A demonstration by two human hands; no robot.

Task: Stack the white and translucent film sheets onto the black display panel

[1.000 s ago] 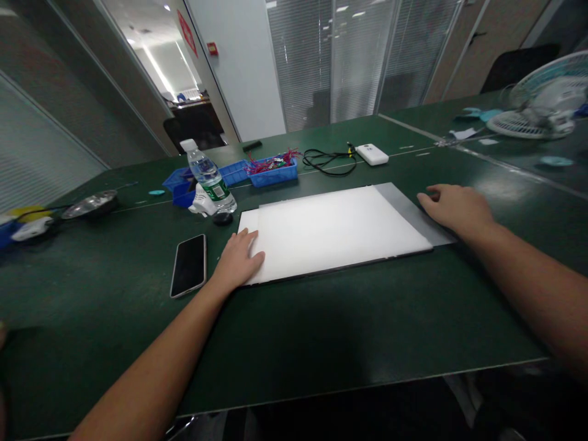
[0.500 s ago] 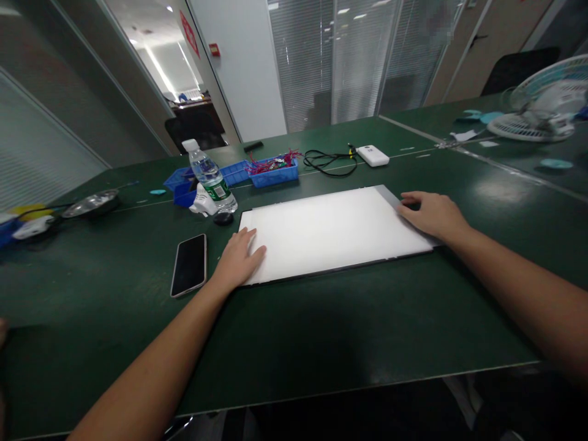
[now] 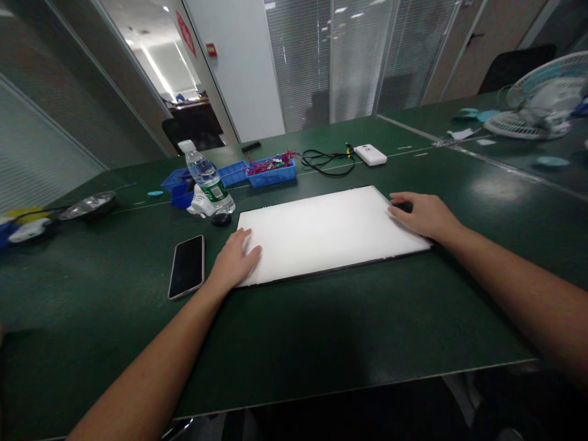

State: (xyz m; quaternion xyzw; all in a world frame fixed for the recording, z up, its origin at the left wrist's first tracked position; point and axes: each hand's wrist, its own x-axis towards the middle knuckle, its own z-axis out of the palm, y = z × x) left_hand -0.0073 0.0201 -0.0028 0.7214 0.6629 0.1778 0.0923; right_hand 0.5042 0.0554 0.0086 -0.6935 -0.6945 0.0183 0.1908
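A large white flat panel [image 3: 326,236] lies on the green table [image 3: 294,331] in front of me. My left hand [image 3: 233,262] rests flat on its near left corner, fingers stretched out. My right hand [image 3: 422,214] lies on the panel's right edge, fingers loosely curved and spread against it. No grey sheet shows past the right edge of the white panel.
A black phone [image 3: 187,266] lies left of my left hand. Behind the panel are a water bottle [image 3: 206,179], blue bins [image 3: 271,171] with red wires, a black cable [image 3: 324,162] and a white box [image 3: 370,154]. A desk fan [image 3: 537,98] stands at far right.
My right hand slid left, pushing the grey sheet that stuck out on the right under or level with the white panel. My left hand stayed at the left corner.
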